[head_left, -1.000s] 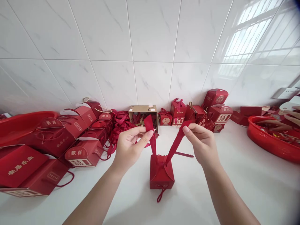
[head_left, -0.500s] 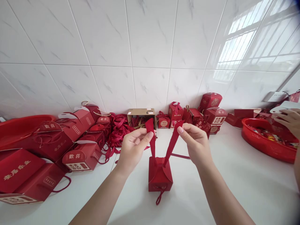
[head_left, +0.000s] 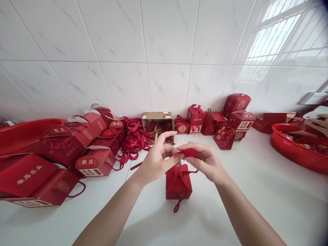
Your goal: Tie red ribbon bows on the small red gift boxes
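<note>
A small red gift box stands on the white tabletop, with a short cord loop hanging from its front. Red ribbon rises from its top, and part of it loops out to the right. Just above the box, my left hand pinches the ribbon between thumb and fingers, its index finger raised. On the other side my right hand also grips the ribbon, fingertips close to those of the left. Where the ribbon strands cross is partly hidden by the fingers.
Several red gift boxes crowd the left, beside a red basin. Behind lie a pile of ribbons and an open cardboard box. At right are stacked boxes, a red basin and another person's hand.
Both hands have come together over the box and lower. The two ribbon ends, held upright and apart before, are now brought together and folded between the fingers. The view has shifted slightly.
</note>
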`<move>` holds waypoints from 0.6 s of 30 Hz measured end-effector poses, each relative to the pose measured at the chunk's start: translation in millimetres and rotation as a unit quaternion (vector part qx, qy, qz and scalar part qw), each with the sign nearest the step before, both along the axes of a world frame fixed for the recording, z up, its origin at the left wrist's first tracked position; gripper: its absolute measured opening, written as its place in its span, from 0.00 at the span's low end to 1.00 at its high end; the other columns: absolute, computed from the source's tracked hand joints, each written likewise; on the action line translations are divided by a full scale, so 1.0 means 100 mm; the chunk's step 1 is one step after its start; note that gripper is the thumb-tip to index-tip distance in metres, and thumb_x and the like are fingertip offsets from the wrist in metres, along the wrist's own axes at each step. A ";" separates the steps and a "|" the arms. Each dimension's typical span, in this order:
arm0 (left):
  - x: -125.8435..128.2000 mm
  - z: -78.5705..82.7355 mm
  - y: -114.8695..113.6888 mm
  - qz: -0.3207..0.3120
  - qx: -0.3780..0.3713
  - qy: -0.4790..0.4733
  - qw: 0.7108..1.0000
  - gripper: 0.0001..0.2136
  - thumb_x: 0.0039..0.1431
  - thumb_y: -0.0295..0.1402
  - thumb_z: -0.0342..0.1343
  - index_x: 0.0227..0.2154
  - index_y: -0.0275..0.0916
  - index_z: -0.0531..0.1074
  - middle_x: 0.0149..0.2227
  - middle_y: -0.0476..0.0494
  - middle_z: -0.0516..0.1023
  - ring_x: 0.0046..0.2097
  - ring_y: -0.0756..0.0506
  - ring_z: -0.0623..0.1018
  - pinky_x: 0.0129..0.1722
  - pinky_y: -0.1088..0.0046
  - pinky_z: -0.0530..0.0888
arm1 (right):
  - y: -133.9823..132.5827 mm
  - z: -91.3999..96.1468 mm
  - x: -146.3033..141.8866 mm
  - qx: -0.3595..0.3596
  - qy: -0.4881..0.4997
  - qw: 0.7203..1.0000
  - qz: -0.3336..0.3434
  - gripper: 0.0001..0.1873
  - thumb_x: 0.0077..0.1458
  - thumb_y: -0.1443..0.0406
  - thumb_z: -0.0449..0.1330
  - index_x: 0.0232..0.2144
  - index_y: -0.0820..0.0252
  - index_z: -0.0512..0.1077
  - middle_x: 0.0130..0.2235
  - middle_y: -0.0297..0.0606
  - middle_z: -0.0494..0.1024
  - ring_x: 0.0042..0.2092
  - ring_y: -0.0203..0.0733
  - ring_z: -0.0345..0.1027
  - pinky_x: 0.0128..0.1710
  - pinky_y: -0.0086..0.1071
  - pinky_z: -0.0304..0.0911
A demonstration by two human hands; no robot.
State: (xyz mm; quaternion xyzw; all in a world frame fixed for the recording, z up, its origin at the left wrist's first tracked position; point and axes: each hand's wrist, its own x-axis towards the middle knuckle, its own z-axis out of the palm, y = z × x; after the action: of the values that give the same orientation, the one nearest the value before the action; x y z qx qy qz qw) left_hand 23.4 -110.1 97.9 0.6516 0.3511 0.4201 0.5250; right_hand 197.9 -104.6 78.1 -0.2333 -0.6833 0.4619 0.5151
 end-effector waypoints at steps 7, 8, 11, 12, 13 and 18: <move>-0.05 -0.10 0.07 -0.045 -0.060 -0.012 0.997 0.17 0.59 0.27 0.54 0.51 0.44 0.62 0.28 0.54 0.69 0.33 0.51 0.71 0.35 0.74 0.67 | 0.09 -0.16 0.11 0.123 -0.063 0.990 -0.018 0.10 0.62 0.66 0.54 0.38 0.54 0.76 0.32 0.36 0.76 0.34 0.38 0.70 0.33 0.33 0.67; -0.05 -0.11 0.09 -0.044 -0.081 -0.025 0.995 0.15 0.58 0.25 0.53 0.48 0.43 0.64 0.27 0.54 0.69 0.33 0.52 0.71 0.35 0.75 0.67 | 0.11 -0.18 0.13 0.153 -0.075 0.985 -0.019 0.11 0.63 0.67 0.54 0.38 0.54 0.76 0.33 0.37 0.76 0.34 0.38 0.70 0.32 0.32 0.67; -0.06 -0.15 0.16 -0.025 -0.139 -0.076 0.987 0.09 0.56 0.24 0.54 0.41 0.39 0.67 0.26 0.54 0.70 0.32 0.52 0.71 0.34 0.77 0.66 | 0.15 -0.23 0.19 0.278 -0.144 0.948 -0.052 0.13 0.64 0.69 0.50 0.41 0.55 0.75 0.37 0.40 0.77 0.37 0.38 0.70 0.35 0.34 0.65; -0.07 -0.16 0.17 -0.022 -0.161 -0.092 0.982 0.08 0.56 0.25 0.54 0.39 0.39 0.68 0.27 0.53 0.70 0.32 0.52 0.72 0.34 0.77 0.67 | 0.16 -0.24 0.20 0.324 -0.173 0.926 -0.082 0.13 0.65 0.69 0.50 0.42 0.55 0.75 0.37 0.40 0.77 0.37 0.39 0.69 0.37 0.36 0.63; -0.07 -0.17 0.19 -0.021 -0.182 -0.107 0.977 0.07 0.56 0.25 0.55 0.38 0.38 0.68 0.28 0.52 0.71 0.32 0.52 0.72 0.34 0.77 0.67 | 0.16 -0.26 0.21 0.366 -0.200 0.901 -0.120 0.13 0.65 0.69 0.50 0.42 0.55 0.75 0.37 0.39 0.78 0.36 0.39 0.68 0.39 0.38 0.61; -0.06 -0.17 0.16 -0.016 -0.194 -0.125 0.973 0.05 0.57 0.28 0.56 0.37 0.36 0.69 0.33 0.47 0.73 0.37 0.49 0.75 0.38 0.74 0.70 | 0.18 -0.35 0.20 0.447 -0.248 0.823 -0.248 0.13 0.64 0.69 0.52 0.42 0.53 0.75 0.35 0.35 0.80 0.35 0.38 0.67 0.40 0.40 0.52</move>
State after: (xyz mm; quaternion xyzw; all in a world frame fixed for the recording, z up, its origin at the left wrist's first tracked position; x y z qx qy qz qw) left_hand 17.7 -94.0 80.6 0.4854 0.3472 0.4135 0.6876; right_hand 218.1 -86.7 43.4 -0.2457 -0.8386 -0.1110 0.4733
